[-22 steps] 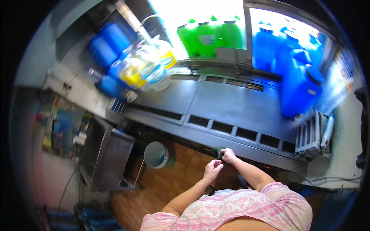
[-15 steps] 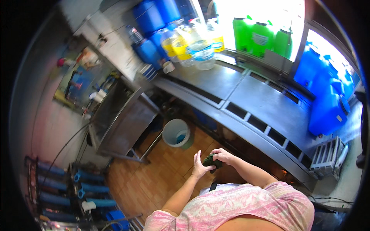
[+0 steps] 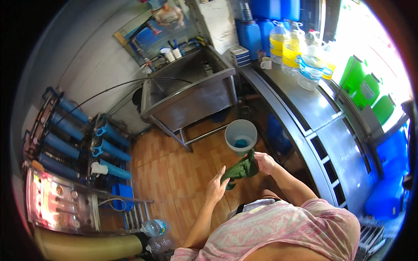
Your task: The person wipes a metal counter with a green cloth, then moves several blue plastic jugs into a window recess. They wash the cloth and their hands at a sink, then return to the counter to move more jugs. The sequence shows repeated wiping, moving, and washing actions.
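A dark green cloth [image 3: 242, 168] stretches between my two hands in front of my body, above the tiled floor. My left hand [image 3: 215, 185] grips its lower left end, and a bit of the fabric hangs below the fingers. The upper right end is pinched in my right hand [image 3: 264, 163], fingers closed on it. Just beyond the cloth, a white bucket [image 3: 241, 130] stands on the floor with something blue inside it.
A steel sink [image 3: 196, 102] stands ahead. Along the right runs a metal counter [image 3: 333, 135] carrying large clear bottles [image 3: 311, 69], a white mug [image 3: 266, 63] and green jugs [image 3: 365, 89]. Blue filter housings [image 3: 65, 145] line the left wall. Plastic bottles [image 3: 154, 227] stand at the lower left.
The green cloth, bunched between my hands before, is now spread out between them, with my hands farther apart. The view has turned left, bringing the sink and filter housings more into sight.
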`<state>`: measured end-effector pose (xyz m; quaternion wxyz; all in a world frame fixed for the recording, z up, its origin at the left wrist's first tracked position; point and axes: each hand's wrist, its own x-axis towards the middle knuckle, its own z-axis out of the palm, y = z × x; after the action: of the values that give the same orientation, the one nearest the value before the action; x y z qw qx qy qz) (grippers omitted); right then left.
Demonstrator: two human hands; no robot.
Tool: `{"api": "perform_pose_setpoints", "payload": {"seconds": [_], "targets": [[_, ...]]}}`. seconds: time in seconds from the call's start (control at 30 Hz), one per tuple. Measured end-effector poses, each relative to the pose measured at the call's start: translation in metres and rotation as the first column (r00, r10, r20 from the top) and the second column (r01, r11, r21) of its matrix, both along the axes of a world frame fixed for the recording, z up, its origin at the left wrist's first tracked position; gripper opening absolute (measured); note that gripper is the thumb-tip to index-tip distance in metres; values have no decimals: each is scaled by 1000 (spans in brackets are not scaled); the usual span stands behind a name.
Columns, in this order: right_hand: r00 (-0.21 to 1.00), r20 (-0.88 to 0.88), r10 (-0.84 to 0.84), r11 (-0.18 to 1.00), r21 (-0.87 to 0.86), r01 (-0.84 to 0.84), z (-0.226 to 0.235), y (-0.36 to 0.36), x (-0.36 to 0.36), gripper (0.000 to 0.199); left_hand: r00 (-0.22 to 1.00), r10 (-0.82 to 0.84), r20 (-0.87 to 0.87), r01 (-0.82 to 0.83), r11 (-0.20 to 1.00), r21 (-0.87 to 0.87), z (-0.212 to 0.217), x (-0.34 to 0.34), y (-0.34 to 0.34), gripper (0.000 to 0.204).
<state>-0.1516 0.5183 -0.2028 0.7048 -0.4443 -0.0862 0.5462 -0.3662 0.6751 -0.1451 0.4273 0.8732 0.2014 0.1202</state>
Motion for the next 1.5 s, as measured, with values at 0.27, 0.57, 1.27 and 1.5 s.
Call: {"api": "perform_pose_setpoints", "payload": {"seconds": [0.27, 0.57, 1.27, 1.5], "targets": [[995, -95, 26, 992, -117, -37, -27, 78, 70, 30, 988, -48, -147, 8, 966, -259, 51, 51, 34, 47], [870, -402, 284, 957, 59, -285, -28, 94, 140, 66, 930, 193, 314, 199, 455, -868, 71, 193, 57, 50], [-222, 811, 541, 757, -354, 550, 131, 425, 367, 77, 943, 302, 138, -236, 902, -360, 53, 153, 346, 51], [-345, 516, 784, 618, -597, 512, 88, 535, 289, 37, 784, 579, 221, -513, 806, -295, 38, 101, 444, 36]]}}
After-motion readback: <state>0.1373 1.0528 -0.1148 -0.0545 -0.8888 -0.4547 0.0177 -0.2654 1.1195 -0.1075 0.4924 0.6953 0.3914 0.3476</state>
